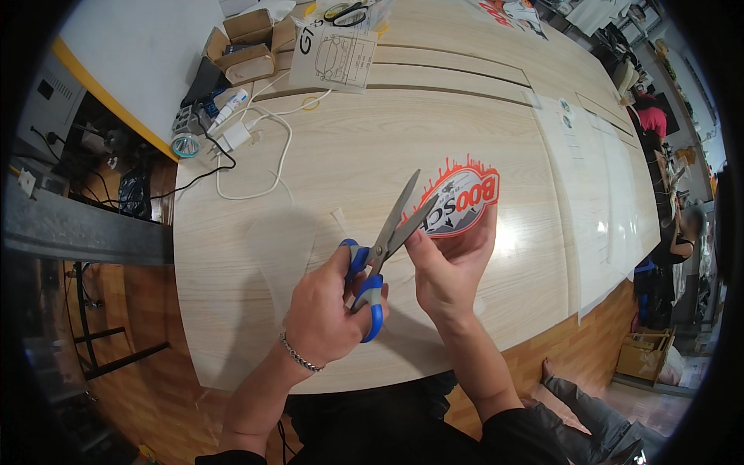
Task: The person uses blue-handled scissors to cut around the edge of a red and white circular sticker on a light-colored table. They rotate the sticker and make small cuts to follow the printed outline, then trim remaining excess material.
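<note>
My left hand [328, 308] grips the blue and grey handles of a pair of scissors [381, 250], whose blades stand apart and point up and to the right. In my right hand [456, 261] is a printed sticker [465, 200] with red drip shapes along its upper edge and large lettering. The fingers lie behind it and the thumb is at its lower left. The blades straddle the sticker's left end, the right blade overlapping its face. Below both hands is a pale wood-grain table [430, 128].
At the back left are an open cardboard box [250, 52], a printed sheet with a vehicle drawing [334, 58], black-handled scissors [346, 14], a white charger with cable [235, 136] and a flashlight [186, 145]. Clear film sheets [598, 209] cover the right side. Other people are at far right.
</note>
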The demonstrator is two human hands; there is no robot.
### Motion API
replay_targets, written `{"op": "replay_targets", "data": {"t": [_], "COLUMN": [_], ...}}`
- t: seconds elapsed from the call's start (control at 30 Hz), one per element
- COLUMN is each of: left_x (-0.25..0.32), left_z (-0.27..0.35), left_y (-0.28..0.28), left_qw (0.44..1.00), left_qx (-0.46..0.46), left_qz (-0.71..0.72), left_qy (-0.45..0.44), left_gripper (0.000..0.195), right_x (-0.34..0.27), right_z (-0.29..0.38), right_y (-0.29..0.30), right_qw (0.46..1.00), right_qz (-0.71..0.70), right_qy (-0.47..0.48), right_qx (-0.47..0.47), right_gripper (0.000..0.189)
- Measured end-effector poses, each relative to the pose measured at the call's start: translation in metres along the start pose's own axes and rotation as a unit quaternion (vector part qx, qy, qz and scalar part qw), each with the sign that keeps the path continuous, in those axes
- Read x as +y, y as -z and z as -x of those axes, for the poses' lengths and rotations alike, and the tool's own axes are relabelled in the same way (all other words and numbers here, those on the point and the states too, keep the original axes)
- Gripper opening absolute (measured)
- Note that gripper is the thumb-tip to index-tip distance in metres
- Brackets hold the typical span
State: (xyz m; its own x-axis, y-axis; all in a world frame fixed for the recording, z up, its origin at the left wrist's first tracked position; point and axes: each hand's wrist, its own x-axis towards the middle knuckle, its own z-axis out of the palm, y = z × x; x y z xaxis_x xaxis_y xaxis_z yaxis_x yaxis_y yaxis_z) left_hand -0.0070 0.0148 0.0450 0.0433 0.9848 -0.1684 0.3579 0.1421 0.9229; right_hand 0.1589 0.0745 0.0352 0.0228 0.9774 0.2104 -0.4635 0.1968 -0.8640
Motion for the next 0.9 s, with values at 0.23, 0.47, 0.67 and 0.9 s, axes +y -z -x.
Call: {"op": "replay_targets", "data": {"t": [0.23, 0.47, 0.67, 0.9], "left_x": [0.002, -0.015, -0.015, -0.013], "left_z": [-0.001, 0.0, 0.0, 0.001], "left_y": [0.001, -0.004, -0.004, 0.001], "left_qw": [1.0, 0.998, 0.999, 0.999], "left_qx": [-0.011, -0.001, 0.001, -0.042], "left_qz": [0.007, 0.053, 0.028, 0.011], "left_qy": [0.014, -0.03, -0.03, -0.026], "left_gripper": [0.031, 0.035, 0.036, 0.049], "right_x": [0.0, 0.003, 0.004, 0.005], "right_z": [0.001, 0.002, 0.004, 0.003], "right_y": [-0.001, -0.006, -0.009, -0.007], "right_qw": [1.0, 1.0, 1.0, 1.0], "right_qz": [0.008, 0.001, 0.0, 0.003], "right_qy": [0.001, 0.019, 0.023, 0.02], "right_qx": [0.002, 0.001, 0.005, 0.004], "right_gripper": [0.086, 0.087, 0.09, 0.09]}}
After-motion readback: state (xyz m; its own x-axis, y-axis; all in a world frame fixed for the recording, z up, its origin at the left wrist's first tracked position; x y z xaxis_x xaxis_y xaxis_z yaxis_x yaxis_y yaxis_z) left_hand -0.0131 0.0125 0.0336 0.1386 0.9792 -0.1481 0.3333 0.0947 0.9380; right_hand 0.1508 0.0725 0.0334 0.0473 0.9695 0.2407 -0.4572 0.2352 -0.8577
